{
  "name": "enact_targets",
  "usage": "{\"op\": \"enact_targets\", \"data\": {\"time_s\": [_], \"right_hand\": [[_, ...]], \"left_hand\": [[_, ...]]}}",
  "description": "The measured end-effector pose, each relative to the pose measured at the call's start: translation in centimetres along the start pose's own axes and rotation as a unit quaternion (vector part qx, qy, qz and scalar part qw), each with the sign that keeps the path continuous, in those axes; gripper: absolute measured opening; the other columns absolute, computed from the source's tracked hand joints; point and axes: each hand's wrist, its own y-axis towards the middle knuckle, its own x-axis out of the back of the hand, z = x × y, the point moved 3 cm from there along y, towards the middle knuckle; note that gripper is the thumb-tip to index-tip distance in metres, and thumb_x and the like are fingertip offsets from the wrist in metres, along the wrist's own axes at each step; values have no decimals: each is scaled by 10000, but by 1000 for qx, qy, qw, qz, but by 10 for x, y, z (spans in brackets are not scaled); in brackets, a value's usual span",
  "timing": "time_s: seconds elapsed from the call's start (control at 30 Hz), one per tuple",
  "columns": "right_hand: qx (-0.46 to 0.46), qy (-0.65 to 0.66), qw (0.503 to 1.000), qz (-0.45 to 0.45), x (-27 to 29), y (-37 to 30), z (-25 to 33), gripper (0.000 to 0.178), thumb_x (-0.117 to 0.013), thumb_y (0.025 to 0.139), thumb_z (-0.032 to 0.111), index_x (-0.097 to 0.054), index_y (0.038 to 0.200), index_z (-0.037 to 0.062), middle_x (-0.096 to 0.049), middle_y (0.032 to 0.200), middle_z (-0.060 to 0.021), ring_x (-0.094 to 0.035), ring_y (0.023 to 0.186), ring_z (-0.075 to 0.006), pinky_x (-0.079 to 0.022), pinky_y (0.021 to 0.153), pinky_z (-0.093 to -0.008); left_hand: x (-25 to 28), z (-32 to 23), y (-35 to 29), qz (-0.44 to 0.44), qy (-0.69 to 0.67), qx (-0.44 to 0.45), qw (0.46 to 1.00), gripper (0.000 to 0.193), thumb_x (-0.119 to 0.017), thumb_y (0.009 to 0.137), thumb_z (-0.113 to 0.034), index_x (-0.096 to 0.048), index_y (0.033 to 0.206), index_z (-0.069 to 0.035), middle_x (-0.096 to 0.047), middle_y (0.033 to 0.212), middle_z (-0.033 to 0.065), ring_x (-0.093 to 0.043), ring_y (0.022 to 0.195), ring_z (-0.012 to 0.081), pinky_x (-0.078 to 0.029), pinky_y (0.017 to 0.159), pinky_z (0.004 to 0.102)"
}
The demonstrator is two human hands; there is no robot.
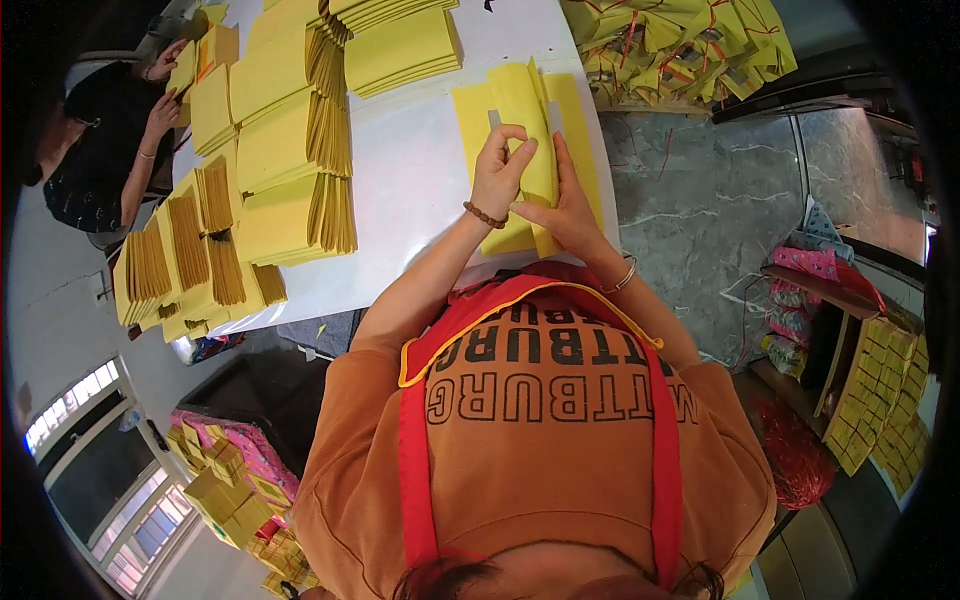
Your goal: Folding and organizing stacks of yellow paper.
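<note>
At the front right of the white table, a yellow paper sheet (522, 92) stands folded up into a curl between my hands. My left hand (497, 175) bends its fingers and thumb at the curl's left side, pinching it. My right hand (570, 212) holds the curl from the right, its fingers stretched along that side and its thumb near the lower end. Under the curl lies more flat yellow paper (468, 108), with small grey patches showing on either side. The hands partly hide the fold.
Stacks of folded yellow paper (275, 140) fill the left of the white table (400, 165). A person (100, 150) at the far left handles yellow paper. Yellow paper bundles with red strings (690, 50) lie at the far right. Yellow packs (870, 385) stand at the lower right.
</note>
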Motion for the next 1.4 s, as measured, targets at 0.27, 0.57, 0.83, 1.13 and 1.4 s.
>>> {"op": "enact_targets", "data": {"time_s": [0.27,0.57,0.83,1.13,1.4], "right_hand": [[14,-16,1000,-4,1,1,-6,1075,-753,641,307,-75,1388,-63,-263,1360,-223,-298,1273,-300,-279,1036,-356],[22,-62,998,-3,2,1,-9,1065,-754,636,303,-90,1387,-59,-254,1368,-235,-274,1290,-317,-259,1048,-364],[14,-58,998,-4,1,1,-3,1067,-755,637,305,-89,1384,-65,-253,1371,-234,-268,1295,-311,-259,1048,-363],[10,-38,999,-5,1,1,-3,1069,-757,645,308,-82,1381,-75,-232,1385,-233,-254,1304,-304,-258,1050,-359],[6,-48,999,-11,0,1,-4,1076,-763,640,309,-84,1376,-85,-236,1381,-241,-265,1297,-305,-270,1043,-359]], "left_hand": [[-7,-9,-3,-43,3,-78,996,242,-541,842,-32,-484,1076,-54,-405,688,-25,-366,617,42,-292,528,199],[-6,-9,-2,18,36,-8,999,275,-620,824,-165,-581,1054,-18,-537,817,-6,-403,644,49,-336,560,203],[-2,-4,-1,32,49,-5,998,295,-657,811,-212,-589,1048,-51,-442,636,-64,-318,519,25,-252,452,201],[0,-12,-2,48,39,41,997,288,-647,828,-216,-590,1061,-56,-388,594,-83,-306,515,19,-246,451,192],[-1,-7,1,28,28,-3,999,115,-578,861,-115,-522,950,-68,-389,644,-68,-322,533,13,-257,454,193]]}}
